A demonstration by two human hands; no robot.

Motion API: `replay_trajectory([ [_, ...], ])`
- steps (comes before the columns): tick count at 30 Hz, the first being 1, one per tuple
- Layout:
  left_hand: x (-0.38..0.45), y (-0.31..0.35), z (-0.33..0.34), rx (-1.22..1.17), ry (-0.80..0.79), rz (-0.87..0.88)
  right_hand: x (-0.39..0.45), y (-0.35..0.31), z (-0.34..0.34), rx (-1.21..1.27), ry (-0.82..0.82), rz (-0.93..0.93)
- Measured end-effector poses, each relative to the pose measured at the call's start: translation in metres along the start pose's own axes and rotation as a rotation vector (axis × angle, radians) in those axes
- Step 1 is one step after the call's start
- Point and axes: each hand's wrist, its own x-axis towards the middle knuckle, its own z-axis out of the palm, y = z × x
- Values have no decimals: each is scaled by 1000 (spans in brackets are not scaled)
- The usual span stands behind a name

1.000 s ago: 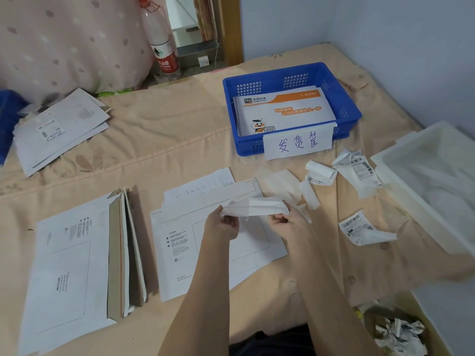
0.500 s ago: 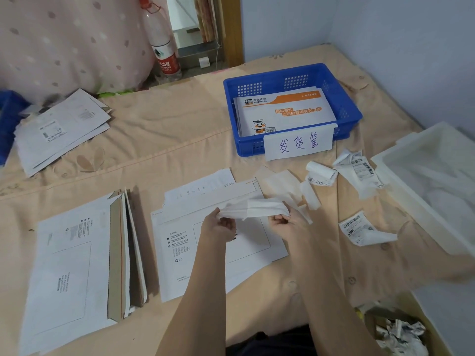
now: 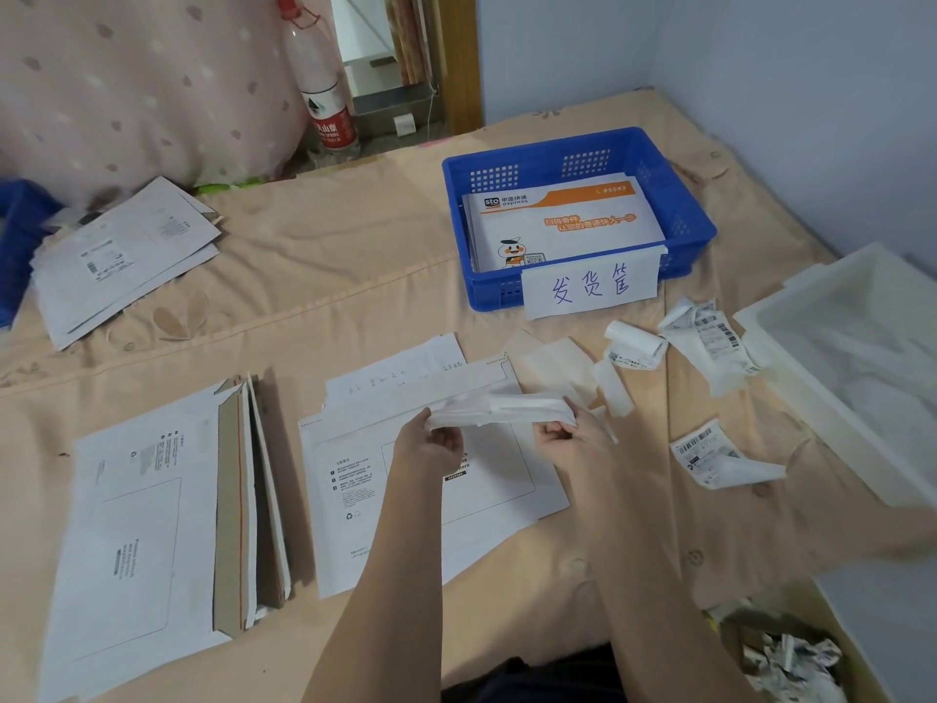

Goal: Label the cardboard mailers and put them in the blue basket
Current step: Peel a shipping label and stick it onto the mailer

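A white cardboard mailer (image 3: 355, 479) lies flat in front of me on the beige cloth. Just above it I hold a curled white label sheet (image 3: 507, 411) stretched between both hands: my left hand (image 3: 431, 443) pinches its left end and my right hand (image 3: 568, 438) pinches its right end. The blue basket (image 3: 674, 195) stands beyond, with an orange-and-white express mailer (image 3: 563, 220) inside and a handwritten paper sign on its front wall. A stack of unlabelled mailers (image 3: 147, 540) lies at my left.
Loose barcode labels (image 3: 710, 454) and curled backing strips (image 3: 634, 345) lie right of the mailer. A white tray (image 3: 791, 357) sits at the right edge, another mailer pile (image 3: 121, 256) at far left, a water bottle (image 3: 324, 93) at the back, and a scrap bin (image 3: 791, 662) at bottom right.
Both hands stay over the mailer with the label sheet; they have shifted only slightly, the sheet held a little straighter.
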Motion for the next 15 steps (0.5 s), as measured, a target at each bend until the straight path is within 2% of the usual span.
replay_trajectory([
  [15, -1, -6, -1, -47, -10, -9, -4, -4, -2, 30, -15, -14],
])
